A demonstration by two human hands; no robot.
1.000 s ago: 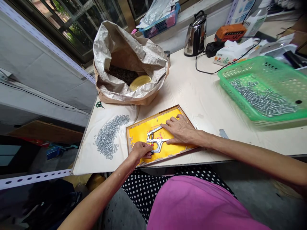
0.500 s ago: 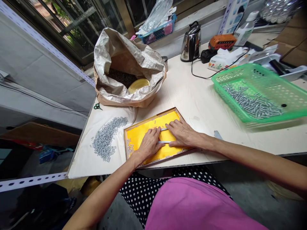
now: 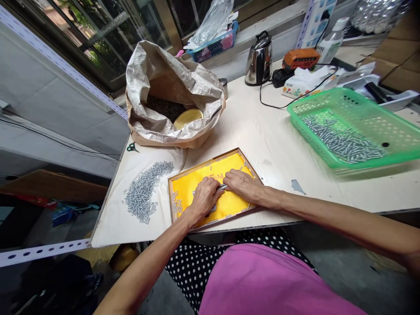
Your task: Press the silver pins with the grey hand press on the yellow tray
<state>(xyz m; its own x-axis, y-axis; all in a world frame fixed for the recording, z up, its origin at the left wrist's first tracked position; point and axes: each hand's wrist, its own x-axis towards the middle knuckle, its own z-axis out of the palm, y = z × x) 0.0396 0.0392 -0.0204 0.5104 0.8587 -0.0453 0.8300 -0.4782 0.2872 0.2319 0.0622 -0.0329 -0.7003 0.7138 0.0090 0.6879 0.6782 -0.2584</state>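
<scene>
Grip: left hand point(image 3: 204, 196) and right hand point(image 3: 243, 183) both pinching metal pliers point(image 3: 222, 187) | Place: pliers, mostly hidden, in yellow-bottomed tray point(image 3: 193, 175) on table point(image 3: 256, 127) | Step: apparently squeezing pliers closed | Next: seems to call for easing both hands evenly

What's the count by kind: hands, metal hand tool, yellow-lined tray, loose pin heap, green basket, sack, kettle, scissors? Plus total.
Left hand and right hand: 2
Metal hand tool, mostly covered: 1
Yellow-lined tray: 1
Loose pin heap: 1
Green basket: 1
Sack: 1
Kettle: 1
Scissors: 1
Total: 9
</scene>
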